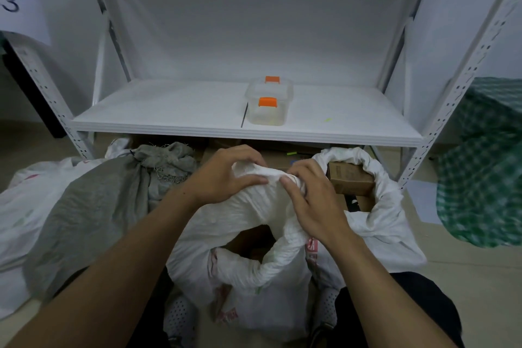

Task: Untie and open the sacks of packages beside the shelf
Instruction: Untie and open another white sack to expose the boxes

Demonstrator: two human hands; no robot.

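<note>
A white woven sack (248, 268) stands on the floor right in front of me, its mouth open with the rim rolled down. My left hand (226, 175) and my right hand (310, 192) both pinch the far part of that rolled rim, thumbs close together. A second white sack (378, 206) to the right stands open, with a brown cardboard box (351, 178) showing inside. On the left lies a grey sack (93, 212) whose neck (158, 161) is bunched and tied. Another white sack (25, 206) lies at the far left.
A white metal shelf (197, 116) stands just behind the sacks, holding a clear plastic box with orange latches (268, 104). Flat cardboard lies under the shelf. A green checked bag (483, 172) sits at the right. My shoes (180, 319) are beside the front sack.
</note>
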